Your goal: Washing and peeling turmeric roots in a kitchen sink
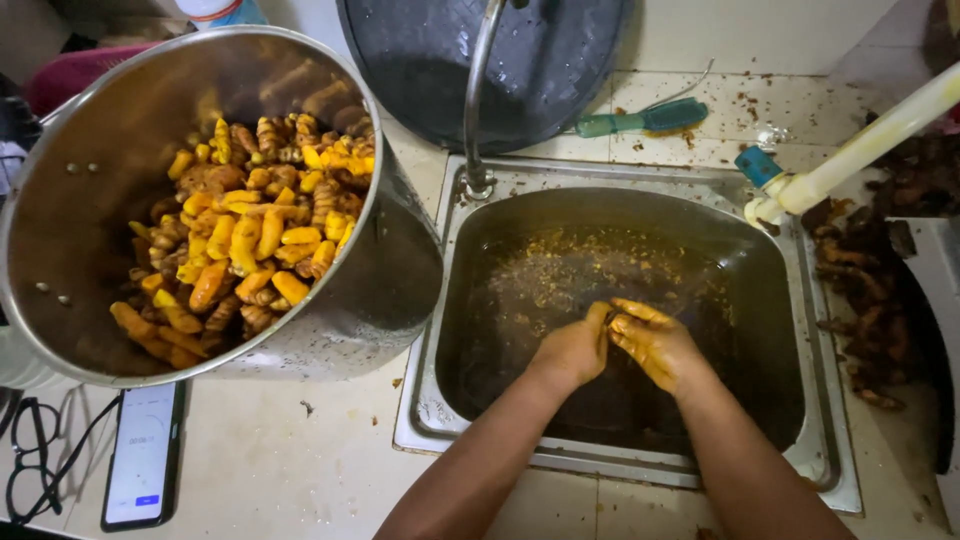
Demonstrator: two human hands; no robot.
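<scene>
Steel sink [815,330]: dull brushed metal, wet, flecked with peel grit. Big pot [390,290] at 9 o'clock: polished steel, glossy, mirror-like wall. Turmeric roots [250,240] inside: knobbly, matt orange. Brush [640,120] at 12 o'clock: green plastic. Countertop [290,470]: smooth pale tile.

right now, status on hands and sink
Left hand and right hand together over the sink, rubbing something small, too hidden to name. Murky water with peel bits. Pot of yellow roots at left; tap clear of hands.
</scene>
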